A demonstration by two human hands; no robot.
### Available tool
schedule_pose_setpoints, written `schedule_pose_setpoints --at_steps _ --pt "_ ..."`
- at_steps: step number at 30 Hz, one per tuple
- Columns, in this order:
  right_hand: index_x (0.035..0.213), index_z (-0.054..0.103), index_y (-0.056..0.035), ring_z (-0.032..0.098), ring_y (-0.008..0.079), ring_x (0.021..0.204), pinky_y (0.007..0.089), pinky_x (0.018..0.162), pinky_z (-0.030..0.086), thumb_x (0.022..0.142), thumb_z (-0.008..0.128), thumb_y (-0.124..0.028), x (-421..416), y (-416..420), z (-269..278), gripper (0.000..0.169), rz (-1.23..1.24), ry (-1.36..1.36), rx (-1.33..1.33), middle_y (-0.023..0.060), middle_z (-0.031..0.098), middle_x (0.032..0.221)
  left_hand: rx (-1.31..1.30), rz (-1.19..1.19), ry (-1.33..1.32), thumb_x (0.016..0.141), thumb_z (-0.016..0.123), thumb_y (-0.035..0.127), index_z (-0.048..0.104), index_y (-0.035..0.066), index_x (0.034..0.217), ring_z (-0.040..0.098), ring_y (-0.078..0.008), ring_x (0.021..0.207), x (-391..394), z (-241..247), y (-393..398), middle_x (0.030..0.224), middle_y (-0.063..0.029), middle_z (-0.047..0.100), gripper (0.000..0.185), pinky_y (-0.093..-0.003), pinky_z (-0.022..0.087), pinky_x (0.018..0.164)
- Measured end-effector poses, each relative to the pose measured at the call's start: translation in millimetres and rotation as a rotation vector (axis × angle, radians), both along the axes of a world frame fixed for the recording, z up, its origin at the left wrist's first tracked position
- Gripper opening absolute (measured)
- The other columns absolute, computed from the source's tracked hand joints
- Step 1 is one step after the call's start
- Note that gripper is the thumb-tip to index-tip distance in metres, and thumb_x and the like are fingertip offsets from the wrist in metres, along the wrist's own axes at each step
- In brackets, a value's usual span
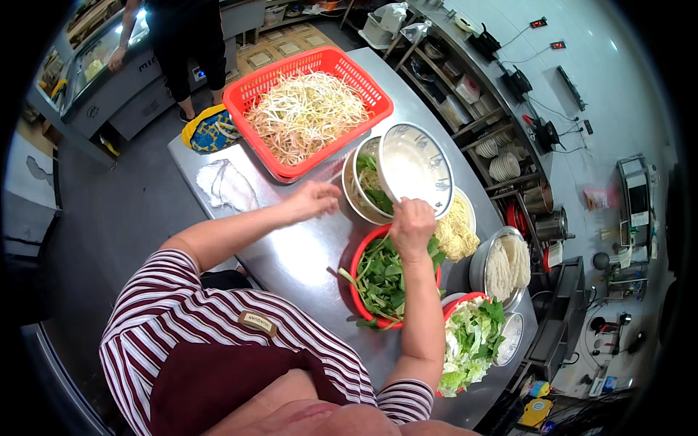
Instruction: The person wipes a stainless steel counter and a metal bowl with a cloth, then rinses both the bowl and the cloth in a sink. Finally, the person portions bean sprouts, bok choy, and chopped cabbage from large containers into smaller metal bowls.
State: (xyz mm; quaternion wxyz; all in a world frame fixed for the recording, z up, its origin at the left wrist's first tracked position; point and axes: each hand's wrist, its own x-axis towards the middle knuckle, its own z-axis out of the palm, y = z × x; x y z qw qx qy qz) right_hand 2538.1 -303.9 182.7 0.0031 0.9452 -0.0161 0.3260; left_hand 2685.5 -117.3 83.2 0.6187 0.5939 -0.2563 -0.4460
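My right hand (413,226) grips the near rim of a white bowl with a blue pattern (417,163), which is tilted on its side with nothing seen inside. Left of it, partly covered, a second bowl (360,204) contains leafy greens and sprouts; it seems to sit within or against another bowl. Blurred and holding nothing, my left hand (316,200) hovers just left of these bowls with its fingers apart. Beneath my right wrist stands a red basket (354,289) of dark green leaves. Bean sprouts (308,114) heap up in a large red plastic basket (376,90) at the far end.
On the steel table (289,256) are a crumpled white cloth (226,185), yellow noodles (457,229), a metal pot (482,267) of pale noodles and chopped lettuce (469,343). A person (188,49) stands beyond the far left corner. Shelves with dishes (504,166) line the right.
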Motion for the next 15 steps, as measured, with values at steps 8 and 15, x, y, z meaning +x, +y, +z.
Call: schedule_pose_setpoints --at_steps 8,15 --pt "0.09 0.057 -0.0056 0.052 0.0269 0.082 0.0395 0.074 0.039 0.07 0.066 -0.013 11 26 -24 0.023 -0.061 0.154 0.053 0.0084 0.056 0.084 0.269 0.196 -1.208 0.061 0.077 0.009 0.03 0.014 0.138 0.029 -0.0369 0.129 179 50 72 0.141 -0.0208 0.027 0.09 -0.0415 0.03 0.105" --pt "0.107 0.056 -0.0045 0.051 0.03 0.097 0.0415 0.085 0.036 0.074 0.066 -0.015 -22 66 -6 0.036 -0.273 0.027 0.086 0.0117 0.054 0.104 0.421 0.078 -1.007 0.049 0.085 0.018 0.032 0.02 0.138 0.021 -0.0374 0.133 260 17 33 0.145 -0.0229 0.017 0.104 -0.0397 0.028 0.106"
